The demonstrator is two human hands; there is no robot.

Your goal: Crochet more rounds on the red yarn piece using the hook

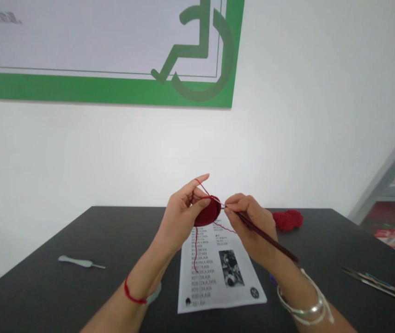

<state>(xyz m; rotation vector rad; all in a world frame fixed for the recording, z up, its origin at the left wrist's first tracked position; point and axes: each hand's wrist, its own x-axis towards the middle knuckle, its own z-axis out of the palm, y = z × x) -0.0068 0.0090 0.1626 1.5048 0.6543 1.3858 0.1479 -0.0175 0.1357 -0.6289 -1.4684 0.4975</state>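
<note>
My left hand (187,206) pinches a round, dark red crochet piece (208,212) between thumb and fingers. Its index finger points up, with a strand of red yarn (202,186) running from it down to the top edge of the piece. In my right hand (251,217) is a crochet hook (270,240) with a dark red handle, gripped like a pen. The hook's thin metal tip meets the right upper edge of the crochet piece; the exact stitch is too small to make out. A loose red yarn tail (196,252) hangs below the piece.
Under my hands a printed pattern sheet (207,296) lies on the black table (142,231). A red yarn ball (289,220) sits behind my right hand. At left lies a light grey-handled tool (79,262), at right a pair of pointed metal tweezers (375,282). A white wall stands behind.
</note>
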